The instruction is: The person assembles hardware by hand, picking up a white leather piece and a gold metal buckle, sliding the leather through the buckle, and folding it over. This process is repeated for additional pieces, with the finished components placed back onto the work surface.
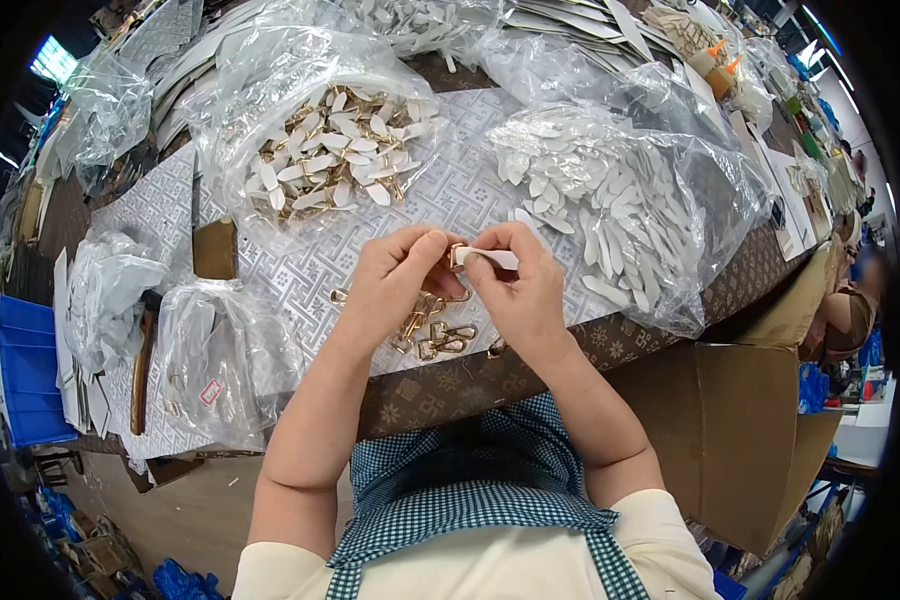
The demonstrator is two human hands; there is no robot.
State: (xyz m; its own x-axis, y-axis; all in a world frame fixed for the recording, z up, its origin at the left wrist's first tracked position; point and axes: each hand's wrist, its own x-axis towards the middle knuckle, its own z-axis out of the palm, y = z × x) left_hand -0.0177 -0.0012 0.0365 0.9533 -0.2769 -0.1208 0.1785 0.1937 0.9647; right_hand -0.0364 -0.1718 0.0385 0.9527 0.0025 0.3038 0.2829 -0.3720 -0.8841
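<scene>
My left hand (395, 280) is closed, pinching a gold metal snap hook (457, 257) with thumb and fingers. Against the hook's end, my right hand (522, 290) grips a small white strap tab (492, 260) between thumb and forefinger. The tab meets the hook's loop; whether it passes through is hidden by my fingers. Below both hands, several loose gold snap hooks (447, 342) lie in a small heap on the patterned sheet (315, 270). Some of that heap is covered by my left hand.
An open plastic bag with white tabs on gold hooks (335, 150) lies beyond my left hand. Loose white tabs (610, 215) fill another bag at right. A hammer (145, 365), clear bag (220, 360) and blue bin (32, 370) are left; a cardboard box (740, 430) stands right.
</scene>
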